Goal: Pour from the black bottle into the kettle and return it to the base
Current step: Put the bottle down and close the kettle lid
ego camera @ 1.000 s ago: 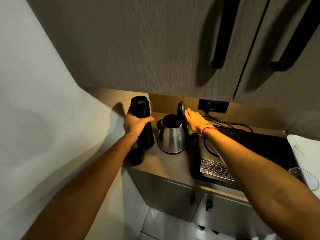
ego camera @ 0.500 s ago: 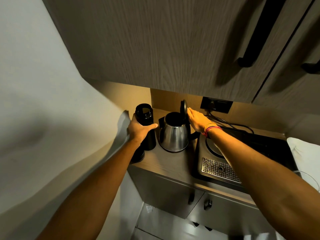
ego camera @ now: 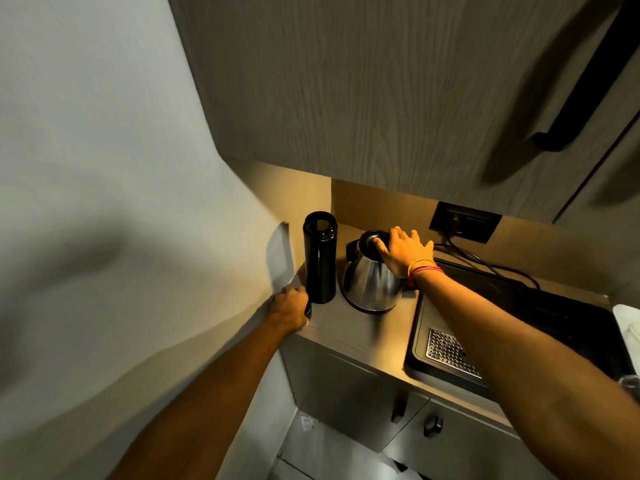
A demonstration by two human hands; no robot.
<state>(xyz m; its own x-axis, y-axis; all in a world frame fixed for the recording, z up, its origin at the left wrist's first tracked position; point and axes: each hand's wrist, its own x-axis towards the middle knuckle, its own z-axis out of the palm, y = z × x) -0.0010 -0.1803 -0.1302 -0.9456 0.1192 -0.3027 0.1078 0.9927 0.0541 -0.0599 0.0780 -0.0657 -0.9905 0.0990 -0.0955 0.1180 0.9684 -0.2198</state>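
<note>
Countertop (ego camera: pixel 363 337): black bottle (ego camera: pixel 320 258) upright, mouth up; left hand (ego camera: pixel 290 310) on cap, right hand (ego camera: pixel 403 249) spread over kettle (ego camera: pixel 372 282) lid.

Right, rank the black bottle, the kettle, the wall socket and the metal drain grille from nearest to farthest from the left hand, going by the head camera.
From the left hand at the counter's left edge:
1. Black bottle, upright just right of it.
2. Kettle, further right, under the right hand.
3 and 4. Metal drain grille, front right, and wall socket, back right: both clearly beyond the kettle, too close to rank.
</note>
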